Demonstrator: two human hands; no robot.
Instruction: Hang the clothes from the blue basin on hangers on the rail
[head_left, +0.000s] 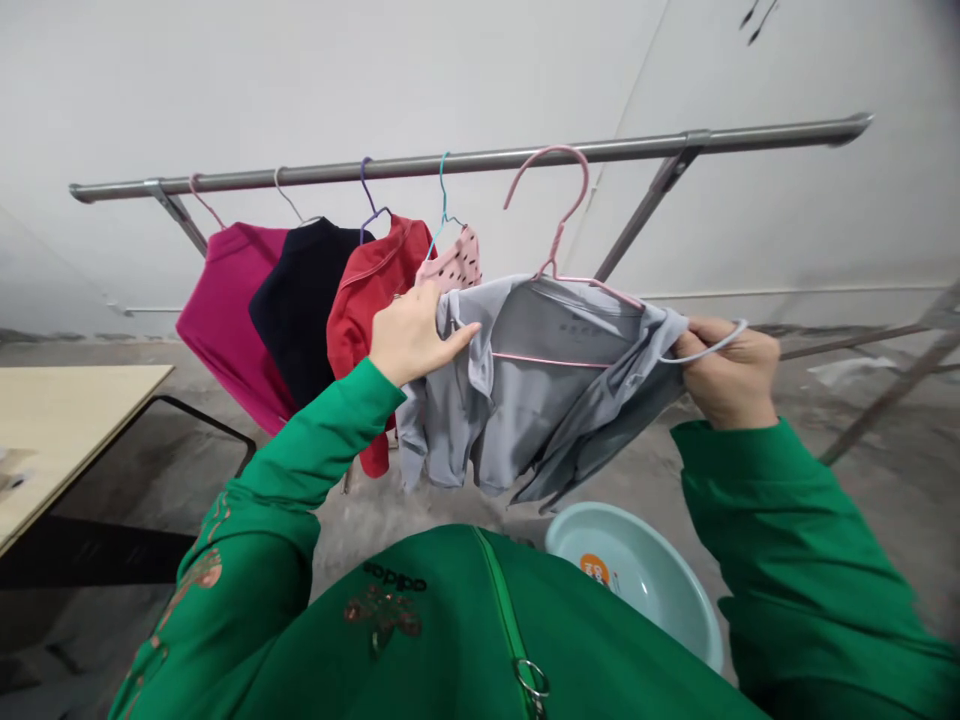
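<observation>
A light grey jacket (517,420) with an open front is on a pink hanger (558,240) in front of me. The hanger's hook overlaps the rail in view; I cannot tell whether it rests on it. My left hand (418,335) holds the jacket's left shoulder, thumb over the front and fingers hidden behind the cloth. At the opposite shoulder, my right hand (731,370) is closed on the fabric, and a thin grey loop (709,350) stands out around its fingers. The lower pink bar of the hanger shows inside the neck opening.
A metal rail (480,162) carries a magenta top (232,310), a black top (307,300), a red top (382,265) and a pink spotted garment (459,262). Below stands a pale blue basin (660,580). A wooden table (82,410) is at left; slanted struts (649,215) support the rail.
</observation>
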